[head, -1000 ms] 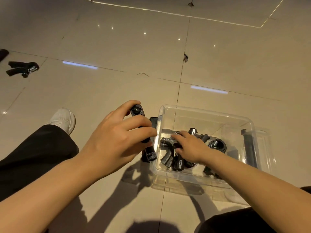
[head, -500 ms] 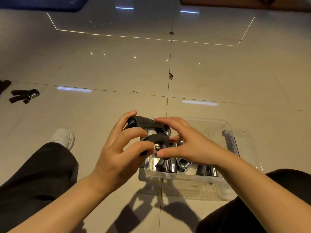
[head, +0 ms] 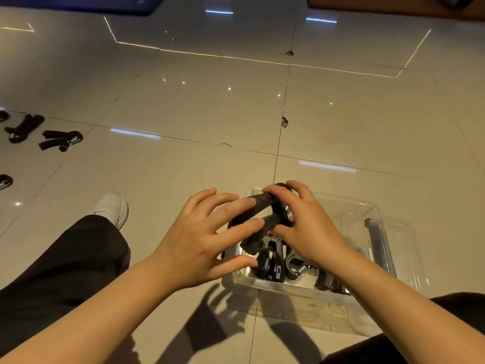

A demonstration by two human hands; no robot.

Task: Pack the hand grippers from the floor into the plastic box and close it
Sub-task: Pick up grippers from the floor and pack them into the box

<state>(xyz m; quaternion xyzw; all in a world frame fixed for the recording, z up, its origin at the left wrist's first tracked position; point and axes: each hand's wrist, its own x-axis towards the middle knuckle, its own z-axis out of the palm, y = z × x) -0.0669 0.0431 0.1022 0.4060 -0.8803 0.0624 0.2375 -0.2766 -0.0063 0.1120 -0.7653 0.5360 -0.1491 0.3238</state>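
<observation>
A glossy tiled floor (head: 183,106) fills the frame, seen from above by a seated person whose dark trouser leg (head: 65,258) and white shoe (head: 111,206) stretch out at the left. At the lower right a clear plastic box (head: 378,214) stands open on the tiles, with a clear panel that looks like its lid (head: 404,248) lying under or beside it on the right. Several black hand grippers (head: 270,261) already lie across the box's bottom. Above the box's left end, both hands meet on one more gripper (head: 256,210). The right hand (head: 304,227) curls its fingers and thumb round the hinge end, apparently taking the weight so the piece can be lowered in. The left hand (head: 199,237) has fingers spread wide and nearly straight, fingertips resting on the handles, seemingly steadying or letting go. Far off at the left edge, more grippers (head: 60,139) wait on the floor, well apart from the box, so packing looks only partly done and closing is not yet due.
</observation>
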